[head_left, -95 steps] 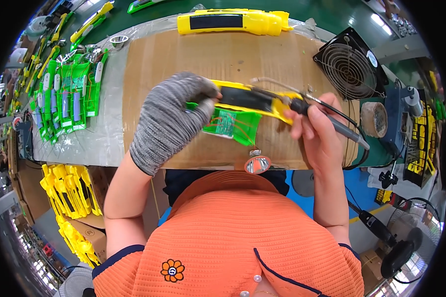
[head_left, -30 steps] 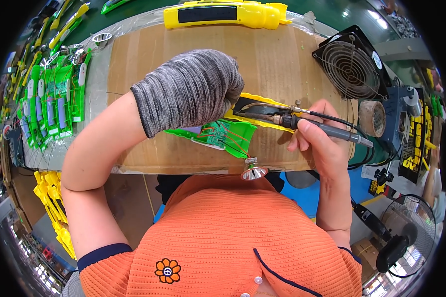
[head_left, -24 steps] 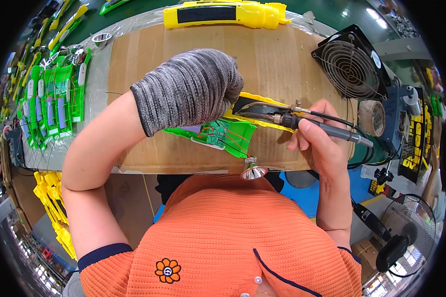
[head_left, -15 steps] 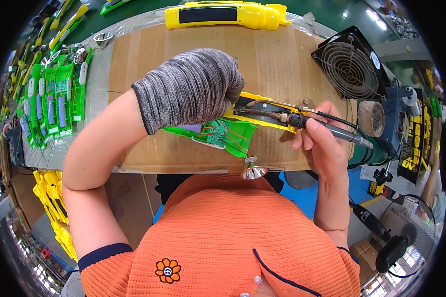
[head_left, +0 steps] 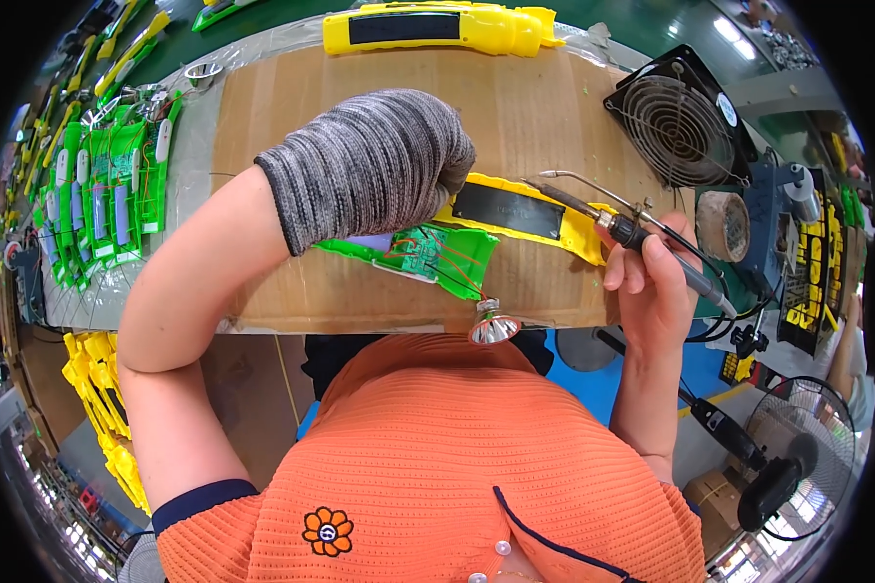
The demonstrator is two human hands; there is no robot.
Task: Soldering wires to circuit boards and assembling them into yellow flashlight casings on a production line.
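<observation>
My left hand [head_left: 384, 165], in a grey striped knit glove, is curled round the left end of a yellow plastic casing [head_left: 585, 236]; its fingertips are hidden. A black panel [head_left: 506, 211] lies within that casing. Between the fingers of my right hand [head_left: 659, 282] is a soldering iron [head_left: 690, 276] with a thin feed tube [head_left: 593, 185] along it. Its tip points left, over the casing's upper right edge. Below my left hand rests a green casing half [head_left: 472, 255] with a circuit board [head_left: 422, 255] and red and black wires. A small reflector lamp [head_left: 496, 328] hangs off them at the table edge.
Cardboard [head_left: 544, 107] covers the tabletop. Another yellow casing [head_left: 437, 27] lies at the far edge. A square fan [head_left: 685, 126], a round tape-like roll [head_left: 722, 226] and a blue-grey box [head_left: 770, 219] stand at right. Several green casing halves [head_left: 131, 199] sit at left.
My right hand has drawn the soldering iron up and right, off the black panel's area. The yellow casing has turned slightly and shows more of its panel. My left hand stays nearly in place.
</observation>
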